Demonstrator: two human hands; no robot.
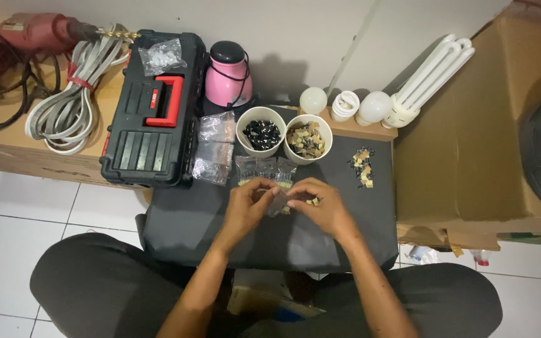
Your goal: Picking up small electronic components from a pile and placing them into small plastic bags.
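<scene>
My only view comes from the head-worn camera, looking steeply down over the knees onto the dark worktop (183, 225) from close range, facing the white wall (320, 37). Both hands (286, 203) sit mid-frame; tiled floor (26, 206) shows at the left edge.

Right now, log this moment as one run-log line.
left hand: pinching small clear plastic bag | right hand: gripping same bag | surface: dark work mat | behind: two white cups of small parts
</scene>
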